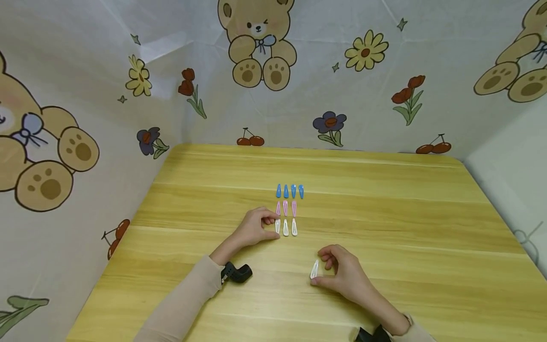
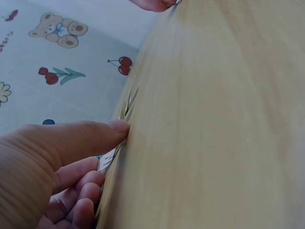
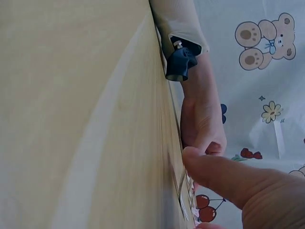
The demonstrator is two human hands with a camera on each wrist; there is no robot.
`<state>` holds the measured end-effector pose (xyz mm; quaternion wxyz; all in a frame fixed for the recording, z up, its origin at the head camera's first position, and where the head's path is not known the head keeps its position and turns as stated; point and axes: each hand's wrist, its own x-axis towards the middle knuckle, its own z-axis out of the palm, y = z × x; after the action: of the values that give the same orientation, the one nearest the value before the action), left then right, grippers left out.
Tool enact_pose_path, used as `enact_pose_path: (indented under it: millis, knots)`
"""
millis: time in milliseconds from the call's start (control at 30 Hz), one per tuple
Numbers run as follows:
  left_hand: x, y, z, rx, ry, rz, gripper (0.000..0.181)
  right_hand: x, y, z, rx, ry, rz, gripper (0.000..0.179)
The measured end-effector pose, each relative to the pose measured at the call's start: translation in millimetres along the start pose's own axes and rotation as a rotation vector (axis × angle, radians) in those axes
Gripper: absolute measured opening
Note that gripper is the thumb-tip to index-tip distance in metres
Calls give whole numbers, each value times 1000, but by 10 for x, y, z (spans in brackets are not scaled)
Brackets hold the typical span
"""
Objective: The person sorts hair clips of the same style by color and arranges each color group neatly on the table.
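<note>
In the head view, my left hand (image 1: 252,228) pinches the leftmost white hair clip (image 1: 278,226) lengthwise, thumb at its near end and index finger at its far end. Two more white snap hair clips (image 1: 286,228) lie just right of it. Closer to me and to the right, my right hand (image 1: 344,273) holds a separate white hair clip (image 1: 314,269), slightly tilted, between thumb and fingers. In the left wrist view the thumb (image 2: 95,138) partly covers the white clip (image 2: 107,160). The right wrist view shows the thumb (image 3: 219,171) by its clip (image 3: 181,193).
Beyond the white row lie three pink hair clips (image 1: 285,208), and farther back a row of several blue hair clips (image 1: 293,191). All are on a wooden table (image 1: 384,204). A patterned cloth (image 1: 299,114) with bears and flowers hangs around the table's back and sides.
</note>
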<state>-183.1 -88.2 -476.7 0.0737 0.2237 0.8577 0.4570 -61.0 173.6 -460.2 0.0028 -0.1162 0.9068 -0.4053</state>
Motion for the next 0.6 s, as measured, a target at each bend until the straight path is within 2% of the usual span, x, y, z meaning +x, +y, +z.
enact_pose_path:
  millis: [267,600]
  knots:
    - [3,2,-6,7,-6,7,41,-23,11,44,-93,18,-62,53]
    - [-1,9,-4,-1,-7,0,41,-39,19,63,-141,52,-111,48]
